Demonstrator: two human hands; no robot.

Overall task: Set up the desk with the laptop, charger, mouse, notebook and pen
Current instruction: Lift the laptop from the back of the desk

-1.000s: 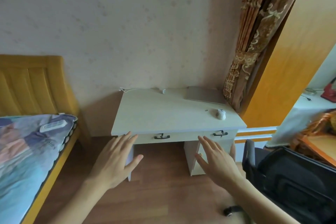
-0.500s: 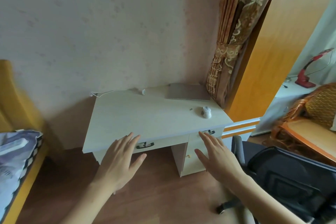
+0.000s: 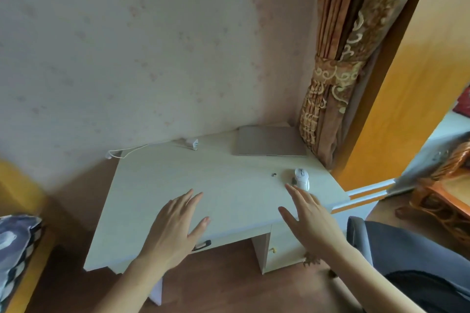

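A pale wooden desk (image 3: 157,185) stands against the wall. A closed grey laptop (image 3: 270,140) lies at its back right corner. A white charger (image 3: 190,143) with its white cable (image 3: 127,150) rests at the back edge. A white mouse (image 3: 302,178) sits near the right edge, with a tiny dark piece (image 3: 273,174) to its left. My left hand (image 3: 175,226) hovers open over the desk's front middle. My right hand (image 3: 309,218) is open too, fingertips just short of the mouse. No notebook or pen is visible.
A tied-back brown curtain (image 3: 335,66) hangs beside the laptop. A dark office chair (image 3: 407,256) stands at the lower right. A bed with a patterned cover (image 3: 15,244) is at the left. The desk has a drawer handle (image 3: 203,245) below its front edge.
The view has come closer to the desk and shifted right. Both hands have moved forward from below the desk front to above its top, still open.
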